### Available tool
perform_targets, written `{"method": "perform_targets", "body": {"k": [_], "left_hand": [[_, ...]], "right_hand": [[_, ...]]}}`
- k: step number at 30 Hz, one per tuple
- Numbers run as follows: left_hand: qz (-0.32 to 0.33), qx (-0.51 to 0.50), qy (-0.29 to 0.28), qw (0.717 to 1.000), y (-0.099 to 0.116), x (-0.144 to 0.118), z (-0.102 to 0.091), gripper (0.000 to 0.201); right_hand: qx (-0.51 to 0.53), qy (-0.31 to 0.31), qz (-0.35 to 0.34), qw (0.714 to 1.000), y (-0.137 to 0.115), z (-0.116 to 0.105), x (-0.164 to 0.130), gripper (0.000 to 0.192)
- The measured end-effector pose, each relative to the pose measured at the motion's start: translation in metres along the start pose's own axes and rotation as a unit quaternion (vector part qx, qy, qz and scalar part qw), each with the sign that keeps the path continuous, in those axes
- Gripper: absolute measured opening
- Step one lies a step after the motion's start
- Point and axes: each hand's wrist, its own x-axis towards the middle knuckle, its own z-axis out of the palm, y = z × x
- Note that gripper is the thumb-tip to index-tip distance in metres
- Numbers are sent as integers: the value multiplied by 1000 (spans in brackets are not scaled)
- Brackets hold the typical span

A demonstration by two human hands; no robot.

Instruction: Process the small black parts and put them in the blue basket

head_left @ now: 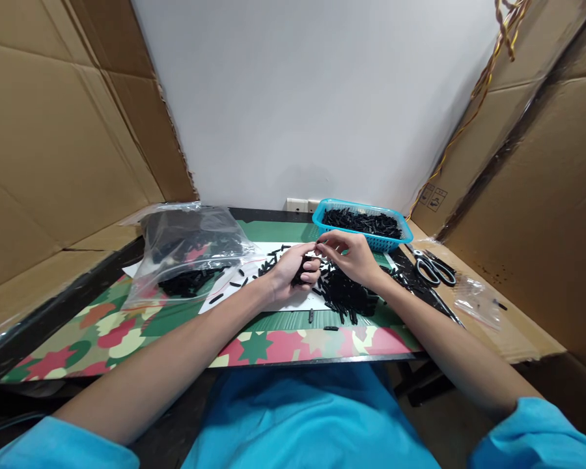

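My left hand (293, 270) is curled around a bunch of small black strip-like pieces, which show between the palm and fingers. At its thumb tip, my right hand (349, 255) pinches with thumb and forefinger; a tiny dark piece seems to be there, too small to make out well. Beneath both hands, a pile of the same black pieces (349, 296) lies on a white sheet (268, 303). Several loose ones are scattered around the left wrist and near the mat's front edge.
Behind my right hand stands a blue basket (406, 229) filled with black pieces. A clear zip bag (185, 254) with black pieces lies at left. Scissors (434, 270) and a small plastic bag (477, 303) are at right. Cardboard walls (532, 169) flank the patterned mat (112, 329).
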Motion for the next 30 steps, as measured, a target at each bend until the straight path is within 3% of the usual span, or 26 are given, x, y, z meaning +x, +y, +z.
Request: {"method": "perform_targets", "body": {"k": [8,16,25,30], "left_hand": [[50,22,0,998,2,-1,1,24],[79,48,-1,996,0,0,-1,32],[51,54,24,997,0,0,-1,25],[48,46,27,997,1,-1,-1,25]], "right_hand": [[99,14,73,992,6,0,4,38],[132,-27,76,988,12,-2,4,28],[151,-12,69,986,15,-5,7,31],[106,-2,66,992,11,-7,7,34]]}}
